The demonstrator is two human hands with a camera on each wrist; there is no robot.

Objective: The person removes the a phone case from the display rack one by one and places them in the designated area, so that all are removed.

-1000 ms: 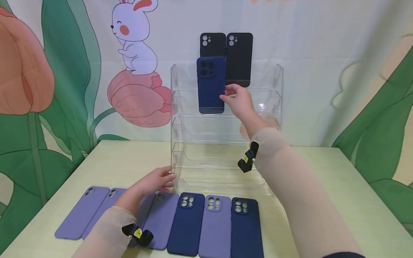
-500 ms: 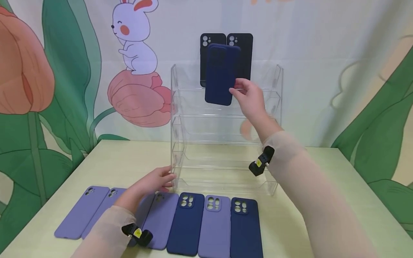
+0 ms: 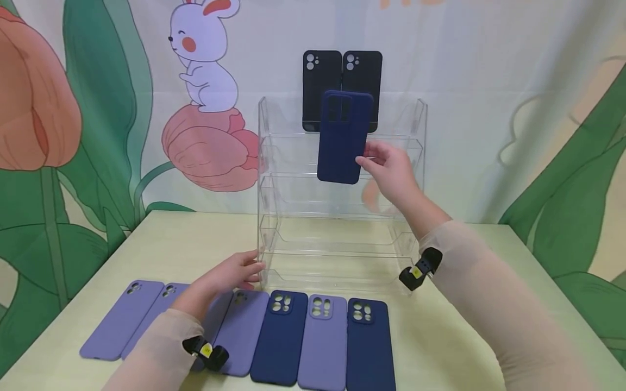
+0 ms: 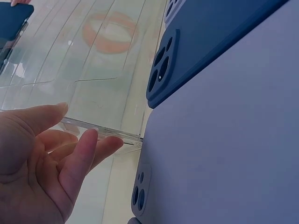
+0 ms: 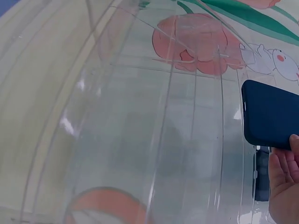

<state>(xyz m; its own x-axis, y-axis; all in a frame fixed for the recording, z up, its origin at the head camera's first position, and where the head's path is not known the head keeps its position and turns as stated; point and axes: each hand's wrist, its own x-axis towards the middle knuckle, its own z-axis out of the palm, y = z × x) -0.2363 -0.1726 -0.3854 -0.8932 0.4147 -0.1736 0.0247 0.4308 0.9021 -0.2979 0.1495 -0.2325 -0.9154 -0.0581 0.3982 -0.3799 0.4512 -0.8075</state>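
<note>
My right hand [image 3: 388, 168] pinches a navy phone case [image 3: 344, 138] by its lower right edge, thumb in front. The case is upright, slightly tilted, in front of the clear display rack [image 3: 337, 252]. It overlaps two black phone cases [image 3: 320, 81] standing on the top tier. In the right wrist view, the navy case [image 5: 271, 114] and the fingers [image 5: 285, 172] are at the right edge. My left hand [image 3: 235, 274] grips the rack's lower left side; the left wrist view has its thumb and fingers [image 4: 79, 158] on either side of the panel edge.
A row of phone cases lies on the table [image 3: 205, 233] before the rack: purple ones [image 3: 122, 320] at the left, then navy [image 3: 281, 342], purple [image 3: 323, 347] and navy [image 3: 370, 347]. My left forearm covers part of the row. A printed curtain [image 3: 469, 108] hangs behind.
My right hand has lifted the navy case off the second tier, out from behind its lip, then moved it right and back down in front of the rack. My left hand has stayed in place.
</note>
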